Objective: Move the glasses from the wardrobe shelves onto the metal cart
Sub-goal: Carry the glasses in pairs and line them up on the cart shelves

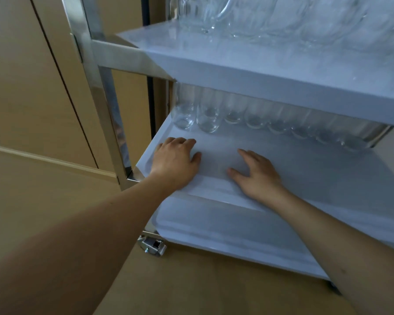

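Observation:
A metal cart (pixel 105 96) with white-lined shelves fills the view. Several clear glasses (pixel 255 119) stand in a row along the back of its middle shelf (pixel 328 169). More clear glasses (pixel 271 14) stand on the top shelf (pixel 259 64). My left hand (pixel 175 164) lies on the middle shelf's left front, fingers curled a little, just in front of the two leftmost glasses (pixel 196 117). My right hand (pixel 257 173) rests flat on the same shelf with fingers spread. Neither hand holds a glass.
A bottom shelf (pixel 225 235) of the cart lies below my arms. A caster wheel (pixel 152 245) sits at the cart's front left corner on the tan floor. Beige wardrobe panels (pixel 32 87) stand to the left behind the cart's steel post.

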The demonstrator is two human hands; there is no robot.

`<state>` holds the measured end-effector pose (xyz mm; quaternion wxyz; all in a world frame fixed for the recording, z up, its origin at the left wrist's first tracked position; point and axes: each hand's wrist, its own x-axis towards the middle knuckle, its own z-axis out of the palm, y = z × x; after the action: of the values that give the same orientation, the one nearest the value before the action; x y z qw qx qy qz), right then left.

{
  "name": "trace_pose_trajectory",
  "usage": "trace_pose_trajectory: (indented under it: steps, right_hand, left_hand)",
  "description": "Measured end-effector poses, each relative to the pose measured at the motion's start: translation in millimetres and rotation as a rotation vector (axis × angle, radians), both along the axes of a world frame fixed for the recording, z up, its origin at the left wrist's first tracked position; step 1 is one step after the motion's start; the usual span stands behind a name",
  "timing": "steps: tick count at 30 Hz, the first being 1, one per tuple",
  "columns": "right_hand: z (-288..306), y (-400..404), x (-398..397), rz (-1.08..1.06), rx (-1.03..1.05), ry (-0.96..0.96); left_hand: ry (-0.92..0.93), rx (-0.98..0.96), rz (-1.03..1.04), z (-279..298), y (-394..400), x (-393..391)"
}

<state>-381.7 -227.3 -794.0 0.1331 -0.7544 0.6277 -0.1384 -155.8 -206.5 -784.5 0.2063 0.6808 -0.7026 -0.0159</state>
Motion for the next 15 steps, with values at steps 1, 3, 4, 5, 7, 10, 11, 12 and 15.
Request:
trace_pose_trajectory:
  steps: [1, 3, 4, 5, 7, 10, 11, 12, 15]
  right_hand:
    - [1, 5, -7, -0.006, -0.006, 0.002]
    - [3, 17, -16, -0.025, 0.007, -0.012]
    - [6, 24, -19, -0.03, 0.032, -0.021]
    - [10, 33, -22, -0.028, 0.067, -0.031]
    - [25, 56, -26, -0.026, 0.157, -0.068]
    - [69, 91, -32, -0.028, 0.284, -0.143]
    - [88, 101, -34, -0.027, 0.314, -0.16]
    - [107, 111, -37, -0.031, 0.337, -0.169]
    - [172, 137, -46, -0.047, 0.381, -0.195]
  left_hand:
    - [-0.021, 0.021, -0.001, 3, 2, -2]
    - [-0.048, 0.068, -0.011, 9, 11, -10]
    - [-0.049, 0.088, -0.02, 13, 18, -15]
    - [-0.047, 0.113, -0.031, 19, 28, -19]
    - [-0.046, 0.179, -0.065, 34, 52, -27]
    - [-0.061, 0.263, -0.119, 76, 84, -36]
    - [-0.058, 0.282, -0.13, 95, 92, -40]
    - [-0.055, 0.296, -0.141, 116, 100, -44]
    - [-0.052, 0.327, -0.163, 189, 118, -59]
